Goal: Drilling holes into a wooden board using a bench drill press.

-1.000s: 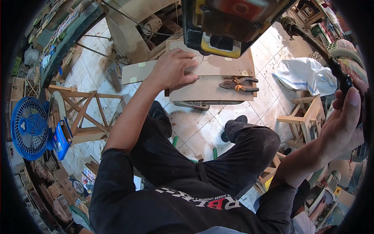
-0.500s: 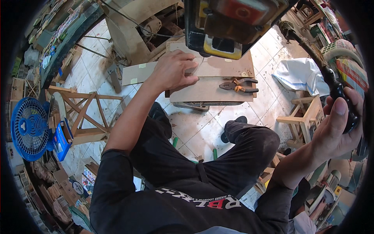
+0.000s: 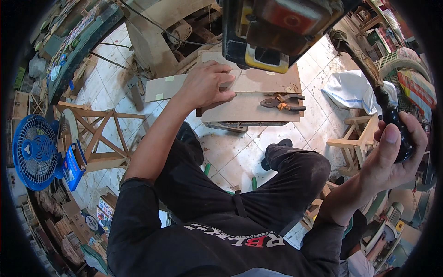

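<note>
My left hand [image 3: 208,84] rests on a long thin brown board [image 3: 263,82], its fingers bent on top and the thumb at the near edge, gripping it. That board lies across a wider board [image 3: 251,108] on a small work table. To the right, my right hand [image 3: 392,152] is wrapped round the black knobbed grip of a long lever [image 3: 369,69]. A dark machine head with a yellow-framed switch [image 3: 267,59] hangs over the boards and hides part of them. Open-jawed pliers [image 3: 282,103] with black and orange handles lie on the wider board, right of my left hand.
A blue fan [image 3: 36,150] and a wooden trestle [image 3: 108,138] stand at left. On the right are a wooden stool [image 3: 357,141], a white sack [image 3: 353,90] and a ribbed hose [image 3: 406,67]. A cable [image 3: 157,25] hangs at the back. Wood scraps crowd the left rim.
My right hand and the lever grip have moved slightly down and to the left. My left hand, the boards and the pliers keep nearly the same place.
</note>
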Motion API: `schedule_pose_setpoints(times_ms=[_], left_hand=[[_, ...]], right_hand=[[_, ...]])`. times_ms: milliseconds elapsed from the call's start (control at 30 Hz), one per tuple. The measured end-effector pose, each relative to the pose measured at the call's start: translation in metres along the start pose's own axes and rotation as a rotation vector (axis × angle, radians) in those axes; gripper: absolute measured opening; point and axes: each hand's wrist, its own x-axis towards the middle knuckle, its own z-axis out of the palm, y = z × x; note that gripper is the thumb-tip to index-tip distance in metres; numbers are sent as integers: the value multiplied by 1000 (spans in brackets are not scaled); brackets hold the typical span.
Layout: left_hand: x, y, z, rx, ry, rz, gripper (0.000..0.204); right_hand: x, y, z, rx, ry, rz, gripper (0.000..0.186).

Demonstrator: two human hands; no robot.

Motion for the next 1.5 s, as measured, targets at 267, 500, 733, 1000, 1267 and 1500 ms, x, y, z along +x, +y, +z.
schedule_pose_setpoints(times_ms=[267,500,733,1000,1267,1500], left_hand=[[0,-1,1,2,14,6,37],[1,-2,1,-37,4,16,37],[3,-2,-1,-13,11,65,43],[4,-4,3,5,55,104,45],[4,-1,1,11,13,79,46],[3,-1,1,-30,-23,21,46]], right_hand=[[-20,-1,3,93,-49,28,40],[-60,1,17,298,-58,94,59],[-95,21,24,560,-278,49,60],[-114,35,41,725,-504,195,23],[-108,40,50,511,-673,233,27],[-38,-4,-7,327,-270,324,50]])
